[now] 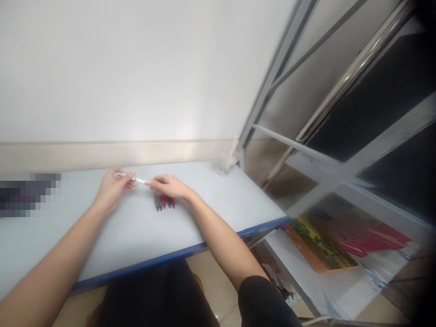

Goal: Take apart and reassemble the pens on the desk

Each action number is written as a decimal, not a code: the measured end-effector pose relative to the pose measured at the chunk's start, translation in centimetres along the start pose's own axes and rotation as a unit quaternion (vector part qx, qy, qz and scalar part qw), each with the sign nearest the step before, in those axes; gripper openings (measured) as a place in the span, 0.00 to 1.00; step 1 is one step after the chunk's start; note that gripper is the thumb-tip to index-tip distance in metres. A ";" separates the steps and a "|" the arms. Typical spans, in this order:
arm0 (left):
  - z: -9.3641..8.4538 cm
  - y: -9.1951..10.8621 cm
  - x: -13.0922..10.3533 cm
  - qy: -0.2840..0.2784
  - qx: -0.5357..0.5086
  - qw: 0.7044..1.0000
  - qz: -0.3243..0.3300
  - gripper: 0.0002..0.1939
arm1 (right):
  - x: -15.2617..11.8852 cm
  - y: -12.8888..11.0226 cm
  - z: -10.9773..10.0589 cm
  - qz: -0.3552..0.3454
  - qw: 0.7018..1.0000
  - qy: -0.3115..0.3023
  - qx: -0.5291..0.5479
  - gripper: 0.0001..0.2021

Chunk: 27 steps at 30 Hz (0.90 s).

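Both hands are above the white tabletop [136, 236], near its far side. A slim white pen [140, 180] runs between them. My left hand [114, 185] is closed around its left part, with the thumb along it. The thumb and fingers of my right hand [170, 185] pinch its right end. Below my right hand lies a row of several pens [164, 202] with grey and red ends, side by side on the table. The right hand hides their upper parts. Fine detail on the white pen is blurred.
A clear patterned cup [225, 167] with a pale stick in it stands at the far right corner. A pixelated dark patch [23, 195] covers the left end. At right is a metal frame [299, 145], with a shelf [289, 263] holding a colourful book [320, 245].
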<state>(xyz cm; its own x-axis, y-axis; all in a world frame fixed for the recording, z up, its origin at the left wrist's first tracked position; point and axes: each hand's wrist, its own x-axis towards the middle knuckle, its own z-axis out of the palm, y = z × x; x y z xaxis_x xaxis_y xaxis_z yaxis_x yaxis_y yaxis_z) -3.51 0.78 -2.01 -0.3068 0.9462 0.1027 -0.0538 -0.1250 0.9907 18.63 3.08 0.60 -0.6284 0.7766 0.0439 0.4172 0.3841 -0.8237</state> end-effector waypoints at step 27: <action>-1.3 0.8 -1.2 -0.237 0.476 0.842 0.094 0.32 | -1.0 1.3 -4.0 -0.039 0.993 -0.065 0.086 0.18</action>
<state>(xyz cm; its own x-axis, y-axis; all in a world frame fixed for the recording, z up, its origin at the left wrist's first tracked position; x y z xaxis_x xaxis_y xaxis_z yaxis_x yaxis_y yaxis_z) -4.43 -0.88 -1.51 0.2003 0.9774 0.0671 0.8086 -0.2036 0.5520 22.38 4.79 1.74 -0.7386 0.6725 0.0476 0.2517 0.3405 -0.9059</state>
